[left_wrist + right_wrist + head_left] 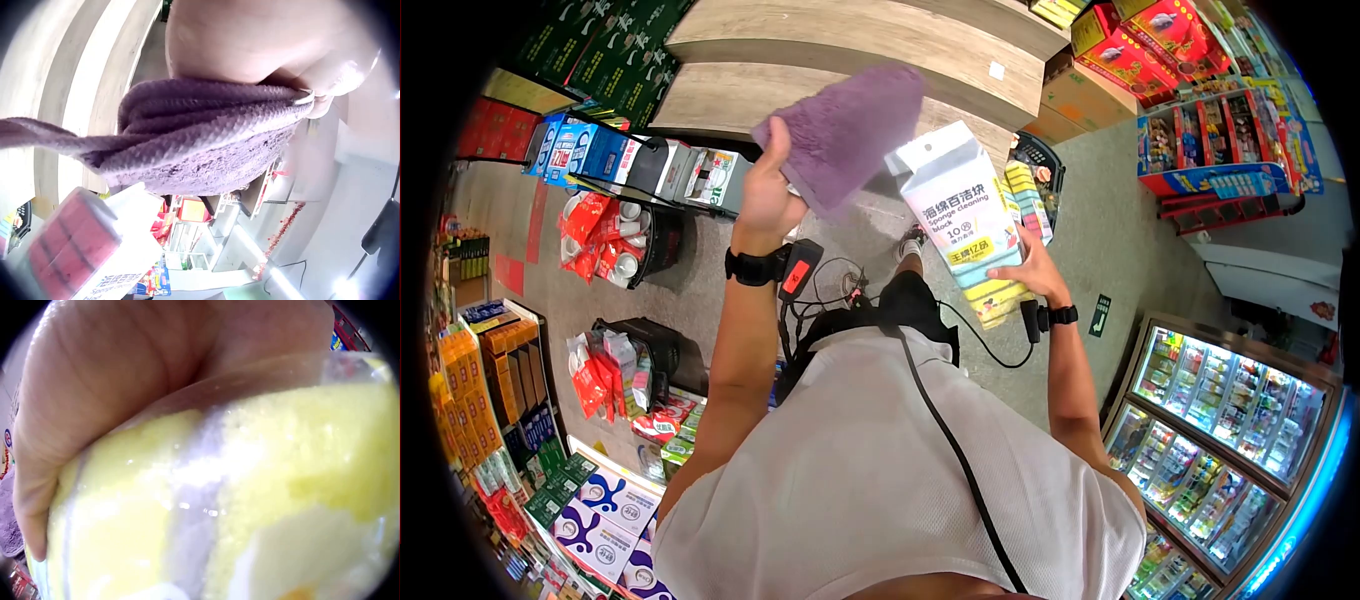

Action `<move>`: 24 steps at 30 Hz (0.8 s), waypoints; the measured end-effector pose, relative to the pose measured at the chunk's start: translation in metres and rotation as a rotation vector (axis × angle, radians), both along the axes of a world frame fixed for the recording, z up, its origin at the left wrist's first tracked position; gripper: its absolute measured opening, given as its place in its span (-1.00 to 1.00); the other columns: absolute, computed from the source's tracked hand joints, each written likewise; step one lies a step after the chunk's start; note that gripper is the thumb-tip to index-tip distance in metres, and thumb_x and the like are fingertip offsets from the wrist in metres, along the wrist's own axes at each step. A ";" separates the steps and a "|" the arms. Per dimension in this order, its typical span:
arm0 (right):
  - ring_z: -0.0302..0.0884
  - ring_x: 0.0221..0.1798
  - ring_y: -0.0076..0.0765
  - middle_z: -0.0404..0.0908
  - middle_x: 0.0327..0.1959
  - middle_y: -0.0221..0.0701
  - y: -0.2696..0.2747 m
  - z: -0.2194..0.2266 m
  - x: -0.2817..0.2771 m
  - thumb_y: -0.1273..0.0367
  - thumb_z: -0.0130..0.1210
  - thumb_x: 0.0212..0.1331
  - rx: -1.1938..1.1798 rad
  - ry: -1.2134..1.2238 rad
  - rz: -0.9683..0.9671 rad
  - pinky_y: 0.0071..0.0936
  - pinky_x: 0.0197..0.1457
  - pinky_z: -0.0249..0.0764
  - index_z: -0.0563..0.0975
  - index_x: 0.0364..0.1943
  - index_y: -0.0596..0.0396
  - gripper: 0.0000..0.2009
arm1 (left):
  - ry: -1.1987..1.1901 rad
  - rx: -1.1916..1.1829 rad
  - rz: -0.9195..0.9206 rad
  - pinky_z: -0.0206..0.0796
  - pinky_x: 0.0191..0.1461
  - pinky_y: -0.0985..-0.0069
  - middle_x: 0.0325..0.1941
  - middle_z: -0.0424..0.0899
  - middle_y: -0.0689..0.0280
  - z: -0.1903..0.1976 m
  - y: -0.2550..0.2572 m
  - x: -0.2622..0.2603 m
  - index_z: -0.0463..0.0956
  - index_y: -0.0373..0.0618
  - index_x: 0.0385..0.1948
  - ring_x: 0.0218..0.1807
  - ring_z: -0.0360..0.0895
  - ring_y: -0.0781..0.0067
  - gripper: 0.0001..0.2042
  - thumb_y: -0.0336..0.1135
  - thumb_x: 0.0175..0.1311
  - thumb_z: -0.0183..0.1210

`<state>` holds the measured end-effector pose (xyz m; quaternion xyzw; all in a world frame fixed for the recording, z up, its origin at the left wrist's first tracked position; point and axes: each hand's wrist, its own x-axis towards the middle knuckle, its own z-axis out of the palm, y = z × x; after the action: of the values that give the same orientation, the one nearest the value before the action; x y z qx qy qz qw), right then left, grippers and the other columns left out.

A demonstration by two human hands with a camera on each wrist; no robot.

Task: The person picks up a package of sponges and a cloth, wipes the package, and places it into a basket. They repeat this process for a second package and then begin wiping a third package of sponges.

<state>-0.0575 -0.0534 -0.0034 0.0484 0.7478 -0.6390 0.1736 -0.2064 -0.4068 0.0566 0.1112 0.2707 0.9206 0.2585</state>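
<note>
My left hand (772, 192) pinches a folded purple towel (850, 130) at its near edge, thumb on top. In the left wrist view the towel (200, 144) hangs in soft folds below the hand. My right hand (1037, 268) grips a printed pack of cleaning sponges (956, 215) at its lower right side, thumb across the front. Yellow sponges (125, 512) show through the clear wrap in the right wrist view, close under the palm. The top end of the pack is beside the towel; pink sponges (75, 244) show in it from the left wrist.
Wooden shelf steps (800, 40) rise ahead. A black basket (1050, 170) stands behind the pack. Baskets with red packages (590, 235) sit on the floor at left. A glass-door drinks fridge (1210, 400) stands at right, and stacked cartons (605, 525) at lower left.
</note>
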 end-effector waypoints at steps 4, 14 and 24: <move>0.46 0.08 -0.46 0.55 0.05 -0.38 0.001 0.000 0.001 0.55 0.44 -0.26 0.000 0.002 -0.027 -0.46 0.25 0.32 0.40 0.18 0.23 -0.26 | 0.027 -0.222 0.187 0.18 0.38 0.22 0.28 0.41 0.12 0.013 0.002 0.003 0.24 -0.31 0.26 0.28 0.38 0.19 -0.44 0.03 0.51 -0.26; 0.44 0.08 -0.50 0.54 0.01 -0.43 -0.004 0.011 -0.002 0.55 0.46 -0.29 0.027 0.036 0.048 -0.48 0.24 0.31 0.42 0.16 0.24 -0.26 | 1.162 -0.934 0.232 -0.04 0.50 0.27 0.35 0.36 0.08 0.014 0.072 0.032 0.27 -0.23 0.29 0.42 0.24 0.14 -0.50 -0.26 0.33 0.04; 0.46 0.06 -0.51 0.56 0.03 -0.43 0.018 -0.009 0.024 0.58 0.43 -0.34 -0.142 -0.027 0.018 -0.48 0.23 0.34 0.41 0.18 0.27 -0.22 | 1.158 -0.780 -0.074 0.01 0.47 0.27 0.35 0.37 0.09 0.001 0.035 0.034 0.30 -0.26 0.26 0.42 0.22 0.06 -0.48 -0.36 0.23 0.10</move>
<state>-0.0333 -0.0355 -0.0125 0.0379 0.6987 -0.6880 0.1925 -0.1727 -0.3719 0.0574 0.4923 0.6718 0.5392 0.1248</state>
